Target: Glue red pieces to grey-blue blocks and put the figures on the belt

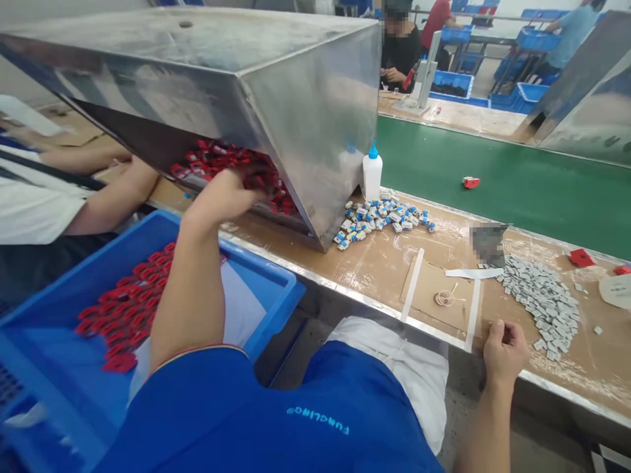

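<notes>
My left hand (236,194) reaches into the mouth of a large sheet-metal bin (310,118), among a heap of small red plastic parts (211,157). Its fingers are blurred and partly hidden there. My right hand (505,348) rests at the bench's front edge with its fingers curled closed; whatever they may hold is hidden. Beside it lies a pile of small grey-white pieces (539,299). A cardboard pad (434,309) with a thin coiled wire (445,299) on it is taped to the bench, left of that hand.
Below my left arm, a blue crate (276,295) holds rows of red parts (133,295). Small blue-and-white pieces (384,215) lie near a white bottle (373,174). One red part (471,182) sits on the green belt (434,151). A neighbour's arm (113,197) is at left.
</notes>
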`<move>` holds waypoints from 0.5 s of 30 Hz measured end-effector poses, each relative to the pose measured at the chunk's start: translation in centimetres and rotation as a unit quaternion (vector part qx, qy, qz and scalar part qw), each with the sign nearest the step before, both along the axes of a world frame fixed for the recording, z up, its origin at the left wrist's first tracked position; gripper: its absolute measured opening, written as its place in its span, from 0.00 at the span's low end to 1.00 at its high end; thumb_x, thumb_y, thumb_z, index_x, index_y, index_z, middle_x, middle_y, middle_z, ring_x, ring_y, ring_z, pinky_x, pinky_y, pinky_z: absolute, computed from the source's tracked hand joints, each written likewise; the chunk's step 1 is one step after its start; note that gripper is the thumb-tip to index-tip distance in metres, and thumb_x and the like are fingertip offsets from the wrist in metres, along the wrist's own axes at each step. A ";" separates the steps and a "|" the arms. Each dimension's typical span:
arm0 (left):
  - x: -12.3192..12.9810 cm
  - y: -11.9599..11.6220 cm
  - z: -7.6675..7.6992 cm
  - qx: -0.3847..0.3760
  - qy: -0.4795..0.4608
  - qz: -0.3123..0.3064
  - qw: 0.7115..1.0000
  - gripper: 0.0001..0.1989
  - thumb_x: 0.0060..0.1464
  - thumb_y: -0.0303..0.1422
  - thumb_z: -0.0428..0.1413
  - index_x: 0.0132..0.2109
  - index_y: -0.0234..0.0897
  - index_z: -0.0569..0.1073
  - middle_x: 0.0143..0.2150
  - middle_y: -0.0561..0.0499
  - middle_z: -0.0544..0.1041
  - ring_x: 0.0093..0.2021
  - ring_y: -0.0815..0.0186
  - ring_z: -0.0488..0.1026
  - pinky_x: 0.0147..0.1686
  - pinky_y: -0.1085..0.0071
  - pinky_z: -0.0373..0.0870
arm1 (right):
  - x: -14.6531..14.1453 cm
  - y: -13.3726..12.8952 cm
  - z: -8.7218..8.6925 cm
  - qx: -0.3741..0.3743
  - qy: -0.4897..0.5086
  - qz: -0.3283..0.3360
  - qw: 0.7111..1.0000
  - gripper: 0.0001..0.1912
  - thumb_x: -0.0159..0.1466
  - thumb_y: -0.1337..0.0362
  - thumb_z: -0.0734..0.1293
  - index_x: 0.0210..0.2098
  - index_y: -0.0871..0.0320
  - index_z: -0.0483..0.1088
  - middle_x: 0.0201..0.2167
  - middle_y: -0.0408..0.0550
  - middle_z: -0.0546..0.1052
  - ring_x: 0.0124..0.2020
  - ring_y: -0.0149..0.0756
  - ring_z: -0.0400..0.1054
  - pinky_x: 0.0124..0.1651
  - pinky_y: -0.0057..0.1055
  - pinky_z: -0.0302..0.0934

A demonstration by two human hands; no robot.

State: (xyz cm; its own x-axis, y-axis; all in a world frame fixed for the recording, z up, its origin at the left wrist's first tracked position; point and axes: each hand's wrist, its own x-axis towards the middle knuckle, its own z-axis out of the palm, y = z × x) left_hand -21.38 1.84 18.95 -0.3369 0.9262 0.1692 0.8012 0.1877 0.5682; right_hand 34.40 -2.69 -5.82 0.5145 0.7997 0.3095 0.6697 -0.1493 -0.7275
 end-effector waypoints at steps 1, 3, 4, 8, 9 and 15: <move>0.4 -2.0 -0.4 -0.011 -0.006 -0.005 1.000 0.34 0.70 0.55 0.55 0.61 0.26 0.78 0.42 0.53 0.81 0.48 0.59 0.78 0.60 0.58 0.74 | 0.0 0.0 0.0 0.005 0.006 0.005 1.000 0.29 0.64 0.33 0.63 0.30 0.54 0.69 0.25 0.47 0.74 0.27 0.41 0.67 0.36 0.39 0.62; 2.0 -6.0 -1.5 -0.016 -0.055 -0.023 0.998 0.39 0.62 0.60 0.60 0.64 0.30 0.77 0.45 0.51 0.83 0.44 0.61 0.77 0.56 0.62 0.76 | 0.1 0.0 0.0 0.013 0.018 0.018 1.000 0.28 0.64 0.34 0.64 0.32 0.55 0.70 0.26 0.48 0.75 0.28 0.40 0.67 0.36 0.38 0.62; 3.1 -7.6 -2.2 -0.006 -0.096 -0.029 0.995 0.40 0.59 0.61 0.62 0.65 0.33 0.78 0.48 0.49 0.84 0.43 0.61 0.77 0.51 0.64 0.77 | 0.0 0.0 0.0 0.016 0.025 0.025 0.999 0.28 0.64 0.35 0.64 0.32 0.55 0.70 0.26 0.48 0.75 0.28 0.40 0.67 0.36 0.38 0.63; 8.5 -10.5 -5.2 0.007 -0.325 -0.108 0.939 0.34 0.51 0.51 0.73 0.60 0.38 0.83 0.52 0.41 0.85 0.39 0.59 0.80 0.36 0.67 0.80 | -0.1 0.0 0.2 0.030 0.053 0.049 0.997 0.28 0.65 0.37 0.65 0.36 0.58 0.73 0.28 0.50 0.77 0.28 0.41 0.70 0.37 0.39 0.65; 9.8 -10.3 -6.1 0.005 -0.369 -0.136 0.919 0.31 0.51 0.49 0.73 0.58 0.38 0.85 0.51 0.40 0.85 0.37 0.60 0.80 0.35 0.67 0.80 | -0.1 0.0 0.2 0.034 0.059 0.051 0.996 0.28 0.64 0.37 0.66 0.37 0.59 0.74 0.29 0.50 0.77 0.29 0.41 0.70 0.37 0.39 0.65; 17.3 -5.8 -11.5 -0.085 -0.605 -0.243 0.754 0.28 0.52 0.44 0.75 0.57 0.38 0.85 0.48 0.40 0.87 0.32 0.65 0.81 0.33 0.70 0.80 | -1.1 -1.6 0.4 0.071 0.087 0.022 0.993 0.28 0.69 0.37 0.63 0.40 0.58 0.73 0.31 0.49 0.78 0.32 0.39 0.74 0.40 0.38 0.70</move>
